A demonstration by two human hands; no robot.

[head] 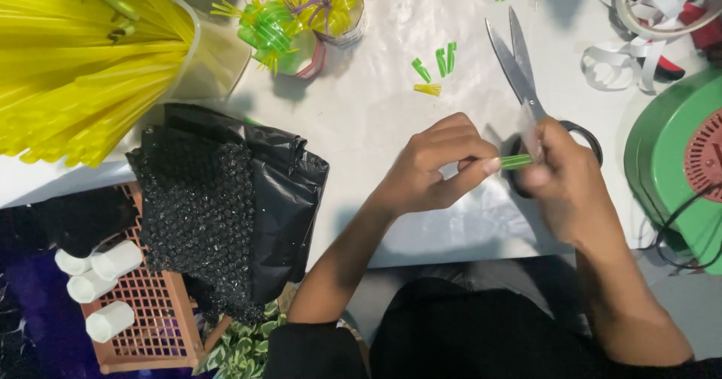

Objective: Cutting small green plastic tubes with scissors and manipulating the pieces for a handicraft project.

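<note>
A short green straw piece is pinched between both my hands over a white table. My left hand grips its left end with thumb and fingers. My right hand holds the other end and also has its fingers through the black handles of a pair of scissors, whose blades point away from me, slightly apart. Several cut green straw bits and a yellow one lie on the table beyond my hands.
A clear tub of long yellow straws stands at far left. Green and yellow straw ornaments sit at the back. Black bubble wrap hangs off the table edge above an orange crate. A green round device is at right.
</note>
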